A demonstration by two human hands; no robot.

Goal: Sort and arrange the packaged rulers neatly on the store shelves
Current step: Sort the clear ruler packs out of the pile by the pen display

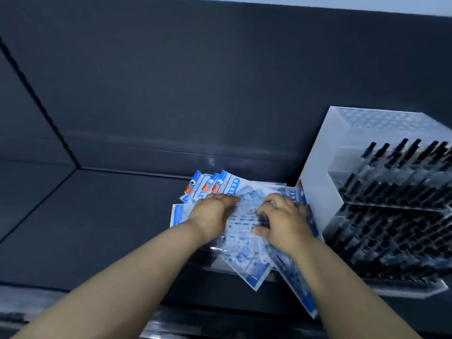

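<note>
- Ruler packs (244,214): a loose fanned pile on the dark shelf (110,228), lying flat just beside the clear pen rack (318,192). The right-most packs look to be touching its wall.
- The printed blue header cards point toward the back panel (220,81). The near ends splay out, and a couple stick out past the front edge of the shelf.
- Left hand (215,211): palm down, fingers fairly straight and laid across the left of the pile. It presses rather than grips, probably to pin the stack so it doesn't slide while it is squared.
- Right hand (281,216): on top of the right side of the pile, knuckles up, fingers bent with the tips down on the plastic. Can't tell whether it pinches a pack or only pushes, because of motion blur.
- Hands on opposite sides of the pile suggest a squeeze inward to gather the fan into one stack.
- Progress: packs are on the shelf but not aligned, so early to mid.
- Next move calls for edges flush and the overhanging ends pulled back in.
- Risk: slick sleeves slip over each other, and overhanging packs could drop off the front. The rack full of black pens (391,216) is close enough to get knocked.
</note>
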